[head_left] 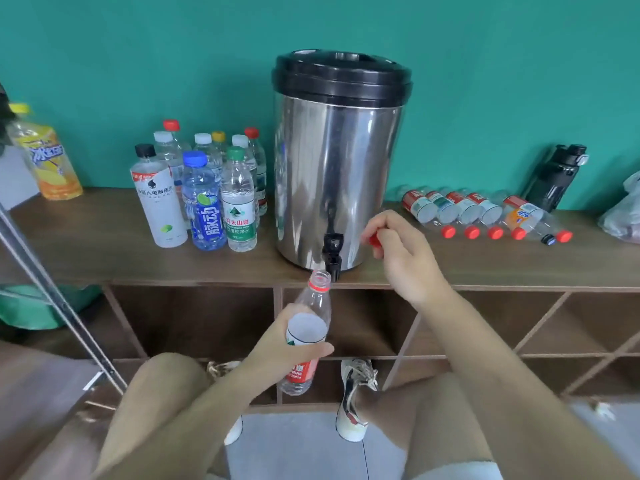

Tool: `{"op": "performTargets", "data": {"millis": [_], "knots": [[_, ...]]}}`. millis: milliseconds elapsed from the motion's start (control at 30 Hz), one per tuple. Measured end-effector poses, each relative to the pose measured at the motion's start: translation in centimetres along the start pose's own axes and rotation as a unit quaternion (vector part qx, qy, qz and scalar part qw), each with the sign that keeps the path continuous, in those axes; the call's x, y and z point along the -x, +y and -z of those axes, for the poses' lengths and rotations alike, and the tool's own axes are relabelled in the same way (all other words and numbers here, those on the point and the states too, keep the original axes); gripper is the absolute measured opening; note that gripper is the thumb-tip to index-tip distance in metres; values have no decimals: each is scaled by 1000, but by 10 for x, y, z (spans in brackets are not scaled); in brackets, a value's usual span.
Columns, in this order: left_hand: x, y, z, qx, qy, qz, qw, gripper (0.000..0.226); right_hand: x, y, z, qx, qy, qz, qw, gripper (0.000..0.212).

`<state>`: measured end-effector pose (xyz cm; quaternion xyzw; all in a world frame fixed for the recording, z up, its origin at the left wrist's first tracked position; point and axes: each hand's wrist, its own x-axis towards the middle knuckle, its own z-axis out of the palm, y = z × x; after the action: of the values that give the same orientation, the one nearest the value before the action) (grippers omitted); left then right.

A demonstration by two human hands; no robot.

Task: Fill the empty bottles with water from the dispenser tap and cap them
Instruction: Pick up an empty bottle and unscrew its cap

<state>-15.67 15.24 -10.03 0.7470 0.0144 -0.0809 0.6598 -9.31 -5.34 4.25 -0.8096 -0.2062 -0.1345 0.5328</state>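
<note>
A steel water dispenser (337,161) with a black lid stands on the wooden shelf top (104,251). Its black tap (333,252) juts over the front edge. My left hand (294,344) grips an uncapped clear bottle (313,299) with a red-and-white label, tilted, its open mouth just below and left of the tap. My right hand (398,247) is raised right of the tap and pinches a red cap (374,240). Several capped bottles (204,192) stand upright left of the dispenser. Several empty red-capped bottles (478,213) lie on their sides to its right.
A yellow drink bottle (45,157) stands at the far left, a black flask (557,174) leans on the teal wall at the right, beside a plastic bag (623,213). Open cubbies (194,320) lie under the shelf top. A metal pole (62,306) slants at the left. My knees and shoes (356,396) are below.
</note>
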Motion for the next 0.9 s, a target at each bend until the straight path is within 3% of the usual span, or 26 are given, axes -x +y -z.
{"op": "performTargets", "data": {"millis": [133, 367, 533, 700, 900], "knots": [[-27, -37, -9, -24, 1, 38, 999, 65, -1, 36, -27, -18, 56, -63, 996, 22], [-77, -60, -25, -3, 27, 46, 999, 61, -21, 40, -31, -2, 74, -33, 997, 39], [-94, -62, -34, 23, 35, 20, 999, 63, -25, 36, -31, 117, 21, 82, 990, 18], [-95, -61, -30, 18, 26, -1, 999, 65, -37, 39, -29, 268, -58, 167, 947, 23], [-91, -58, -27, 10, 7, -3, 1000, 61, -46, 39, -33, 298, -87, 205, 928, 21]]}}
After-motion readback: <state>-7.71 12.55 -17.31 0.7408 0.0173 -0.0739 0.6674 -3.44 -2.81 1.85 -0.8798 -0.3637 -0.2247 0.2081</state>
